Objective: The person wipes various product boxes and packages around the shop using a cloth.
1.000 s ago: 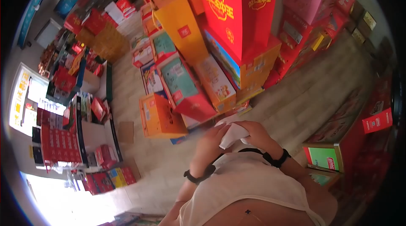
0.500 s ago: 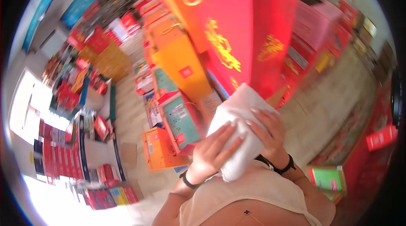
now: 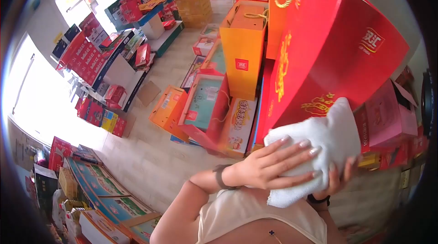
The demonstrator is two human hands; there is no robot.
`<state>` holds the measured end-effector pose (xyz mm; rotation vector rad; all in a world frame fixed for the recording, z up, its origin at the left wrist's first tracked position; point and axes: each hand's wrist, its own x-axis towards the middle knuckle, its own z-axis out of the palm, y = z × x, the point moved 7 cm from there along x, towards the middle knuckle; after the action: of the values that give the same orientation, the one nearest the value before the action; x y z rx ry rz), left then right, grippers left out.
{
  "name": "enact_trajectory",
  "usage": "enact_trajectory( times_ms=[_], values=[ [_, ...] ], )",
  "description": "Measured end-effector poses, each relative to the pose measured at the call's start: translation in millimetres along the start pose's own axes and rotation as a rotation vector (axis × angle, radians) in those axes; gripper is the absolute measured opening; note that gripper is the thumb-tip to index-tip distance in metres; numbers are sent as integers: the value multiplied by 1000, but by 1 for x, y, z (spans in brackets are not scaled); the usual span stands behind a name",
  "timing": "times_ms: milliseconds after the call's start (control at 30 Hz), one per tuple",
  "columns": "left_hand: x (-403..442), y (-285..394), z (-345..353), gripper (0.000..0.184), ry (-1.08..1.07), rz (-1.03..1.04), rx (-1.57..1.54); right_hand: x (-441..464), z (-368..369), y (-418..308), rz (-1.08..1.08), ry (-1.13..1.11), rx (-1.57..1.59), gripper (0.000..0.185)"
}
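I take the small dark blue, four-lobed pendant (image 3: 272, 233) as my centre; a thin gold-coloured chain (image 3: 278, 240) runs from it. Around it curves the rounded neckline of my cream top (image 3: 239, 204), sleeveless, plain and finished with a narrow edge. Left of the pendant, my left wrist wears a slim dark band (image 3: 221, 176); to its right, a black strap (image 3: 320, 199) shows partly at my other wrist. My fingernails (image 3: 313, 152), beyond the pendant, are pale and glossy.
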<state>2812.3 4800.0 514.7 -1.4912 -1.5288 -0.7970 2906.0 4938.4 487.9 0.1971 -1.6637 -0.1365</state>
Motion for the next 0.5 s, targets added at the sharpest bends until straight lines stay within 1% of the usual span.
enact_trajectory(
  times_ms=[33, 67, 100, 167, 200, 233, 300, 333, 367, 433, 467, 500],
  values=[
    [-2, -1, 9, 31, -63, -42, -9, 3, -3, 2, -1, 0, 3, 37],
    [-6, -6, 20, 30, -116, -122, -33, 4, 12, 10, 113, -278, 89, 34],
    [-4, -14, 29, 34, -130, -178, -104, -2, 26, 17, 227, -558, 177, 31],
    [-14, -19, 42, 37, -250, -200, -145, -13, 32, 19, 193, -592, 203, 31],
    [-21, -17, 45, 40, -270, -237, -172, -18, 36, 19, 160, -624, 224, 34],
    [-32, -13, 47, 40, -273, -230, -169, -19, 36, 21, 163, -616, 223, 34],
    [-60, -13, 64, 52, -469, -410, -273, -35, 43, 16, 166, -831, 353, 36],
    [-67, -11, 68, 46, -512, -503, -288, -43, 46, 14, 113, -864, 366, 39],
    [-68, -7, 71, 46, -523, -500, -296, -56, 47, 15, 127, -868, 363, 39],
    [-76, -3, 76, 49, -515, -551, -277, -83, 49, 18, 301, -891, 524, 45],
    [-85, 0, 82, 49, -510, -563, -253, -88, 47, 20, 305, -876, 521, 49],
    [-88, 3, 87, 49, -513, -565, -256, -89, 44, 20, 309, -879, 521, 49]
  ],
)
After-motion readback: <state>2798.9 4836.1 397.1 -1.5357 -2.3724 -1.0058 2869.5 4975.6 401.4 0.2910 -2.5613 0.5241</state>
